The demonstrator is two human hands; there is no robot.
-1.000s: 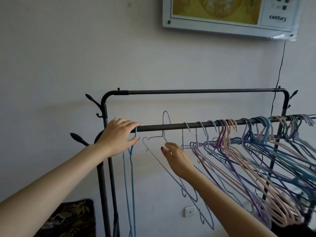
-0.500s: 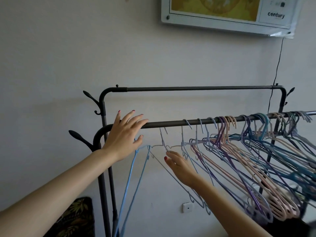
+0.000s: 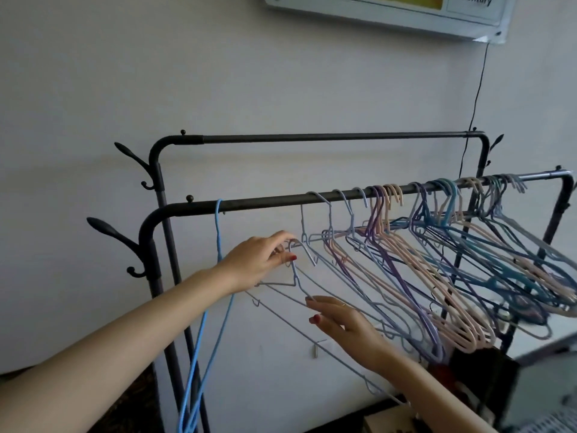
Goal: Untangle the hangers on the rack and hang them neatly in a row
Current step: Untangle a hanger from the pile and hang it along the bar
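Lavender hanger (image 3: 295, 278) in left grip (image 3: 260, 260)

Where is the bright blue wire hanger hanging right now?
In the head view, the bright blue wire hanger hangs alone at the left end of the front dark metal rail, left of the left hand.

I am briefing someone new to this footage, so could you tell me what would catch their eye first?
Most striking is the tangle of pastel hangers crowded along the right half of the front rail. A single blue hanger hangs alone near the rail's left end. Between them, the left hand pinches a pale hanger's hook, off the rail, while the right hand reaches under it.
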